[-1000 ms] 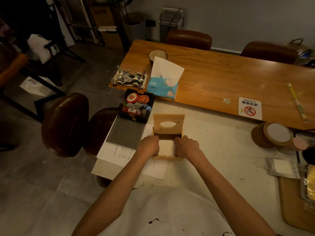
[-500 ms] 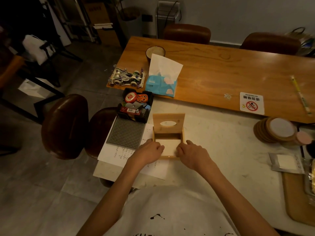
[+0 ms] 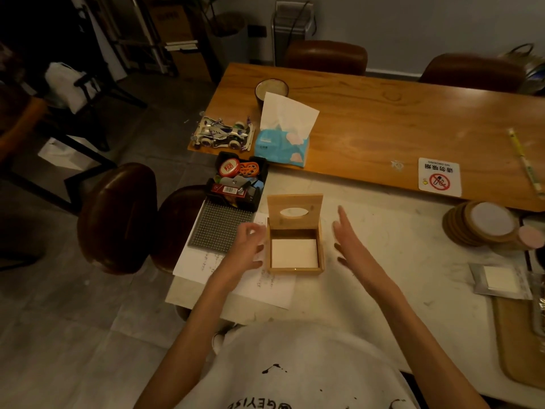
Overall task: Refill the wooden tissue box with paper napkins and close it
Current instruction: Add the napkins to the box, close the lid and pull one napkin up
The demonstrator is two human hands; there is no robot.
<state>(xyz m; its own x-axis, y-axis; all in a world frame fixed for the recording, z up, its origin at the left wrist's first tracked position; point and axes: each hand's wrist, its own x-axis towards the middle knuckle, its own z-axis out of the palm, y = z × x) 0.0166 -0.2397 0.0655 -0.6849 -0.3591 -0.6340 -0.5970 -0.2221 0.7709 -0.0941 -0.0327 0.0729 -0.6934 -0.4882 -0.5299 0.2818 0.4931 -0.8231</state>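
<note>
Head view: the wooden tissue box [image 3: 295, 265] is set on the white table [image 3: 383, 290], directly in front of the person. Its lid [image 3: 294, 210], oval slot visible, is tilted up at the far side, presumably to keep the opening clear. A flat stack of paper napkins [image 3: 294, 252] is seated inside. The left hand [image 3: 246, 246] and right hand [image 3: 346, 240] are held spread and empty on either side, apart from the box; closing appears to be what is left.

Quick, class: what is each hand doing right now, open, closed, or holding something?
Left hand: open, empty, beside the wooden tissue box.
Right hand: open, fingers spread, empty, on the box's other side.
</note>
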